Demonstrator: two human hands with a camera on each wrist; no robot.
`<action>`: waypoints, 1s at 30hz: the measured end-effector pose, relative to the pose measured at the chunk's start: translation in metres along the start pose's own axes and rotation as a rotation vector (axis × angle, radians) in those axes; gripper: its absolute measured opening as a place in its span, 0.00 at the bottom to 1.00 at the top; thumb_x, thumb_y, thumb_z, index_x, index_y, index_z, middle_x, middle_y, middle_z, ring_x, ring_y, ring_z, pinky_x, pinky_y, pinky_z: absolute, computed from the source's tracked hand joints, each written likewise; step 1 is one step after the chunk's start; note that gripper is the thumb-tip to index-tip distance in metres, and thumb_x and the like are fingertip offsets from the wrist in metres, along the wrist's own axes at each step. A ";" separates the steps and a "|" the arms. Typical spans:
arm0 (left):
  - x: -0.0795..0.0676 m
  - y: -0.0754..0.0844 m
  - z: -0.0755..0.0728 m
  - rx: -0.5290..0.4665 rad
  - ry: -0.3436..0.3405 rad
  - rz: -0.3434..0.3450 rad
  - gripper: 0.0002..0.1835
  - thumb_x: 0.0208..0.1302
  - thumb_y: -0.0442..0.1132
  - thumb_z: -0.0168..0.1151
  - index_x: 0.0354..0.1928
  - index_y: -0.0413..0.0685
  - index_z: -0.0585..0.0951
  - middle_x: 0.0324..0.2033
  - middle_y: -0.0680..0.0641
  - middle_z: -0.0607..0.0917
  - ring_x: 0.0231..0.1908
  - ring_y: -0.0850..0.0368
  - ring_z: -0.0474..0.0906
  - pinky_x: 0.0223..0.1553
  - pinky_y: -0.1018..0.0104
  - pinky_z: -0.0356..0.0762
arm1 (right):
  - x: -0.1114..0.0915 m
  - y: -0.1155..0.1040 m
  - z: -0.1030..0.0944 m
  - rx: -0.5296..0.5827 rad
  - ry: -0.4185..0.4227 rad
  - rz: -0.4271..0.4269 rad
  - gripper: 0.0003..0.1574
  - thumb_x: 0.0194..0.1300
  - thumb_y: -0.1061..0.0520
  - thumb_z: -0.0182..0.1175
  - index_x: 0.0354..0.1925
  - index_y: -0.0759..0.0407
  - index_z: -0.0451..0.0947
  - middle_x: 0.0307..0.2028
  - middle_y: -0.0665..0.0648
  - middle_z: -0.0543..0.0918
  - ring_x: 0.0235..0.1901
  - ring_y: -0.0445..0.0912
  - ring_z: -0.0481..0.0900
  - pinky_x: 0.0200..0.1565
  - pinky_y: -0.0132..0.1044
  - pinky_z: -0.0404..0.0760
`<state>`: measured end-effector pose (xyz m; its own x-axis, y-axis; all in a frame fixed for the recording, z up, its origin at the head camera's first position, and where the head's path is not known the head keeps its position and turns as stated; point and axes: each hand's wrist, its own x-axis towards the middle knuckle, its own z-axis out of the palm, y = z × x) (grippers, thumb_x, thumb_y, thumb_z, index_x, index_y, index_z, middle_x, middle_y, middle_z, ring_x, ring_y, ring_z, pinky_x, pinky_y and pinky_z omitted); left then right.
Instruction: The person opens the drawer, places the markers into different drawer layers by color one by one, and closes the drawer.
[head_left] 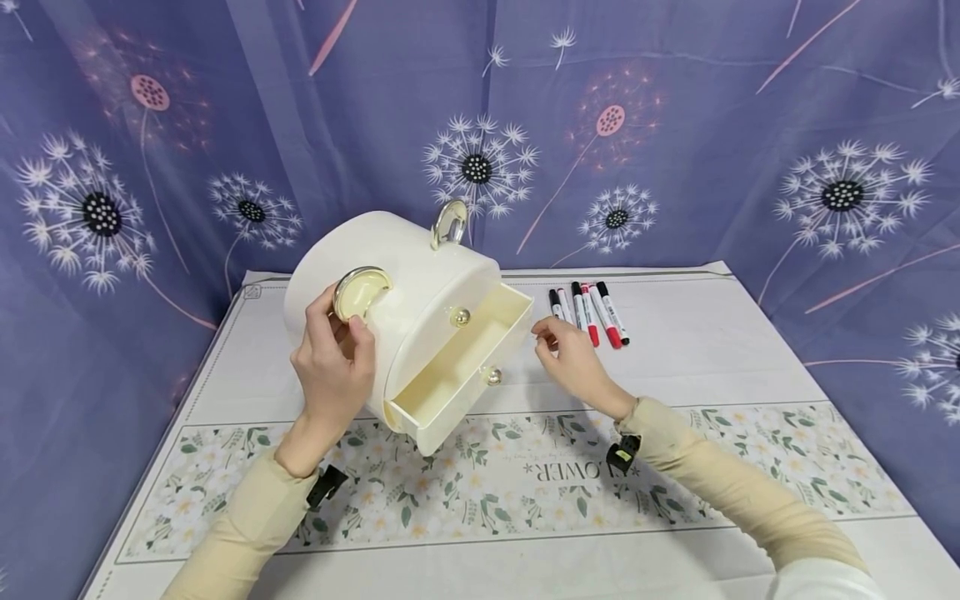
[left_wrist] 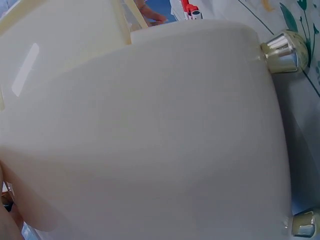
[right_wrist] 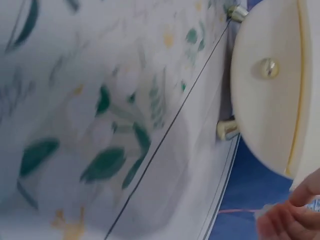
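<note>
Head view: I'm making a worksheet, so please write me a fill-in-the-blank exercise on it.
The white box is gripped by the ____ hand.
One drawer stands ____, not shut.
The markers lie to the ____ of the box.
The large word on the tablecloth is ____.

Missing words: left; open; right; FLOWER.

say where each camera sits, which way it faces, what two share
Head: worn on head, facing forward and down at white drawer box and markers; left hand, right hand and sleeves show.
Left wrist: worn there, facing the box's side; left hand at left edge, right hand at top.
Right wrist: worn there, facing floral cloth and drawer front; right hand at lower right.
Head and right wrist share the drawer knob.
</note>
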<state>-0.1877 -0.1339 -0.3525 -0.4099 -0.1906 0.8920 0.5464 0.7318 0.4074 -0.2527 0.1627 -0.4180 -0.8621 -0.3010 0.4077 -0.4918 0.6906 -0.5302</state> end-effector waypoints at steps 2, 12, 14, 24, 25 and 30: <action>0.000 0.000 0.000 0.000 0.001 0.000 0.21 0.61 0.40 0.47 0.52 0.33 0.70 0.35 0.35 0.82 0.30 0.46 0.83 0.24 0.56 0.81 | 0.002 0.005 0.001 -0.049 -0.035 0.025 0.14 0.56 0.66 0.50 0.42 0.65 0.75 0.37 0.62 0.82 0.35 0.48 0.78 0.38 0.39 0.80; 0.000 0.000 0.001 -0.003 0.016 -0.002 0.21 0.60 0.39 0.47 0.51 0.32 0.70 0.34 0.35 0.82 0.29 0.46 0.83 0.23 0.56 0.81 | 0.007 0.022 0.003 -0.209 -0.127 0.114 0.20 0.54 0.66 0.54 0.48 0.69 0.74 0.47 0.68 0.78 0.49 0.60 0.74 0.48 0.49 0.78; 0.000 0.000 0.001 -0.004 0.015 0.001 0.21 0.60 0.39 0.47 0.51 0.32 0.70 0.34 0.35 0.82 0.29 0.46 0.83 0.23 0.56 0.81 | 0.009 0.025 0.004 -0.232 -0.121 0.109 0.20 0.54 0.66 0.54 0.48 0.69 0.74 0.46 0.68 0.77 0.49 0.60 0.74 0.48 0.49 0.78; 0.000 0.000 0.001 0.005 0.017 0.003 0.21 0.61 0.40 0.46 0.51 0.33 0.70 0.34 0.35 0.82 0.28 0.46 0.83 0.23 0.55 0.80 | 0.016 0.036 0.004 -0.308 -0.154 0.094 0.20 0.55 0.65 0.57 0.47 0.72 0.75 0.43 0.71 0.78 0.45 0.61 0.76 0.44 0.47 0.81; 0.000 0.000 0.001 0.005 0.017 0.005 0.21 0.61 0.41 0.46 0.51 0.32 0.70 0.34 0.35 0.82 0.28 0.46 0.83 0.23 0.56 0.80 | 0.017 0.037 0.005 -0.312 -0.162 0.098 0.20 0.55 0.65 0.57 0.48 0.72 0.75 0.44 0.71 0.78 0.45 0.61 0.76 0.44 0.47 0.81; 0.000 0.000 0.000 -0.003 0.010 0.007 0.21 0.61 0.40 0.46 0.51 0.32 0.70 0.33 0.35 0.82 0.28 0.47 0.83 0.23 0.56 0.80 | 0.018 0.041 0.007 -0.325 -0.187 0.120 0.21 0.56 0.65 0.56 0.49 0.72 0.74 0.44 0.71 0.78 0.46 0.61 0.76 0.44 0.46 0.81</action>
<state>-0.1877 -0.1333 -0.3524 -0.3983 -0.1920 0.8969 0.5513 0.7313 0.4014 -0.2892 0.1815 -0.4375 -0.9332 -0.2991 0.1992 -0.3477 0.8915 -0.2905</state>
